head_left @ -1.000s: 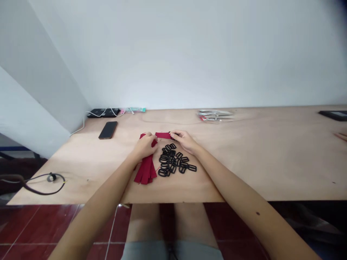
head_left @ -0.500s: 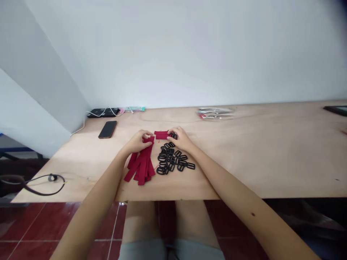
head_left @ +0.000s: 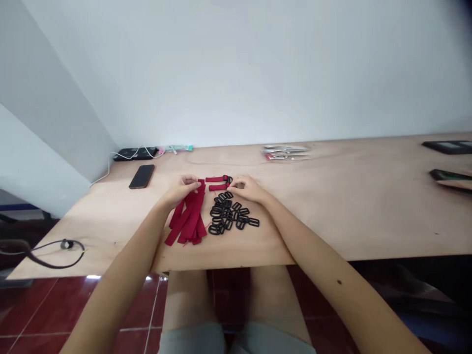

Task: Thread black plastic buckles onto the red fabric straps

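Note:
My left hand (head_left: 184, 189) pinches the top end of a red fabric strap (head_left: 201, 184) in a fanned pile of red straps (head_left: 190, 219) on the table. To its right lie two short red straps with black slider buckles, the farther strap (head_left: 216, 179) and the nearer strap (head_left: 217, 187). My right hand (head_left: 245, 188) has thumb and fingertips closed at the buckle end of the nearer strap, partly hiding it. Just below this hand is a loose heap of black slider buckles (head_left: 226, 212).
A phone (head_left: 142, 177) lies at the left, with black boxes and white cable (head_left: 136, 153) behind it. Plastic packets (head_left: 285, 152) sit near the wall. A cable loop (head_left: 55, 253) is at the left front; dark devices (head_left: 448, 147) are at the far right.
My right hand has drawn slightly away from the two short straps, uncovering their black buckles. My left hand stays at the red pile's top. The view has shifted a little to the right.

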`<state>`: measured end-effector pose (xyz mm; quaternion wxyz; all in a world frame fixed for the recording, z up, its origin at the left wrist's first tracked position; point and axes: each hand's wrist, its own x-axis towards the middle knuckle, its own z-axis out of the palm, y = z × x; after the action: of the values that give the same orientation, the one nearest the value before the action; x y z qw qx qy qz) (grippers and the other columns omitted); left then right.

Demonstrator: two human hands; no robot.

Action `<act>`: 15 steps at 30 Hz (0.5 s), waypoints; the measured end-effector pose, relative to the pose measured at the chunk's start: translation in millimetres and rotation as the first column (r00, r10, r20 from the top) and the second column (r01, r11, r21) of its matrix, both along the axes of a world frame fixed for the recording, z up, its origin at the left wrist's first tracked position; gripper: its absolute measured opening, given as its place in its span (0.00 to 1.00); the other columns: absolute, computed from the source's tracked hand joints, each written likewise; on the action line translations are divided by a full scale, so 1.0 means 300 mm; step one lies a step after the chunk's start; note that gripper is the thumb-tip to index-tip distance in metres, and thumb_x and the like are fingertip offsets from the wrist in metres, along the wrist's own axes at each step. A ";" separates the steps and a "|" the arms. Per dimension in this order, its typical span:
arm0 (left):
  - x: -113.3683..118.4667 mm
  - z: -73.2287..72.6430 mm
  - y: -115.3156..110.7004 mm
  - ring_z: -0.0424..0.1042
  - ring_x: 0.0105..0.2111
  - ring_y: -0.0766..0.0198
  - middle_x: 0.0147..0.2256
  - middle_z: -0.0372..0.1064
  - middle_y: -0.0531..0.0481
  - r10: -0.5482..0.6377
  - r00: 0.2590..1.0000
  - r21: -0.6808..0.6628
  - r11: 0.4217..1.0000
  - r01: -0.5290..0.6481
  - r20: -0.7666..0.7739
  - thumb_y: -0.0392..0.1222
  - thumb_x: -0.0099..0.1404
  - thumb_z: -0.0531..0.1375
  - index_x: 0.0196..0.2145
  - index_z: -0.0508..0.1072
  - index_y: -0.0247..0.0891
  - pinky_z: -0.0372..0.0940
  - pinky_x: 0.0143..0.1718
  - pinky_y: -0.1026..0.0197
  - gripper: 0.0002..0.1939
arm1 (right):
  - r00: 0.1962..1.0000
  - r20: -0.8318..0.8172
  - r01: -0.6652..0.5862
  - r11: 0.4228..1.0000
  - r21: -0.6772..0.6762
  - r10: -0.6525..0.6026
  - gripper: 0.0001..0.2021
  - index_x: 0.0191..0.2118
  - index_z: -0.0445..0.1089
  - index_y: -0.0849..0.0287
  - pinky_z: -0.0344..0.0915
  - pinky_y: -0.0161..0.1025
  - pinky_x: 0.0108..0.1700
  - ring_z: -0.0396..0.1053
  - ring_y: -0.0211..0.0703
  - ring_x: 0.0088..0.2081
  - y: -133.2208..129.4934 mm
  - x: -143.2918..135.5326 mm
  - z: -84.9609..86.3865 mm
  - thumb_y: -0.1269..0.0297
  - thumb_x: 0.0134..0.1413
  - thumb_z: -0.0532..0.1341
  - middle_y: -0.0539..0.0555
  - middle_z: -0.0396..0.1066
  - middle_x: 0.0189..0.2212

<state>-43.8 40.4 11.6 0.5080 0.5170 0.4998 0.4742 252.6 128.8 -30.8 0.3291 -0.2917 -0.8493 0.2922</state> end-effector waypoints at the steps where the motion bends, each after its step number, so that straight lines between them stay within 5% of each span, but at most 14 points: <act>1: 0.013 -0.006 0.001 0.76 0.30 0.66 0.31 0.77 0.51 0.004 0.999 0.008 1.000 -0.004 0.035 0.50 0.54 0.77 0.38 0.76 0.36 0.70 0.32 0.64 0.21 | 0.999 0.005 -0.031 0.999 -0.013 0.031 0.10 0.37 0.84 0.55 0.67 0.45 0.47 0.74 0.50 0.40 0.001 0.010 0.005 0.55 0.61 0.69 0.56 0.81 0.37; 8: 0.097 -0.045 0.002 0.73 0.24 0.68 0.29 0.74 0.55 -0.045 0.992 0.024 0.999 0.042 0.115 0.52 0.59 0.73 0.44 0.69 0.39 0.68 0.27 0.65 0.23 | 0.989 0.091 -0.108 0.991 -0.082 0.115 0.14 0.43 0.85 0.54 0.67 0.47 0.55 0.74 0.53 0.47 0.007 0.034 0.013 0.53 0.54 0.74 0.56 0.82 0.43; 12: 0.105 -0.055 0.009 0.59 0.16 0.72 0.21 0.65 0.59 0.027 0.998 0.084 0.996 -0.022 -0.060 0.54 0.65 0.68 0.41 0.72 0.38 0.54 0.17 0.67 0.18 | 0.988 0.098 -0.106 0.985 -0.137 0.120 0.14 0.41 0.82 0.56 0.67 0.45 0.52 0.74 0.50 0.45 -0.003 0.046 0.027 0.55 0.51 0.76 0.55 0.81 0.42; 15: 0.100 -0.058 0.021 0.65 0.20 0.67 0.24 0.72 0.52 0.094 0.961 0.187 0.981 -0.045 -0.262 0.52 0.67 0.66 0.39 0.77 0.36 0.62 0.22 0.64 0.15 | 0.989 0.041 -0.126 0.962 -0.241 0.140 0.15 0.41 0.79 0.58 0.67 0.42 0.44 0.73 0.46 0.39 -0.013 0.050 0.036 0.55 0.50 0.76 0.53 0.79 0.37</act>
<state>-13.9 46.8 -5.8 0.3695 0.6023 0.5374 0.4603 267.6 125.0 -20.1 0.2467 -0.2795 -0.8350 0.4047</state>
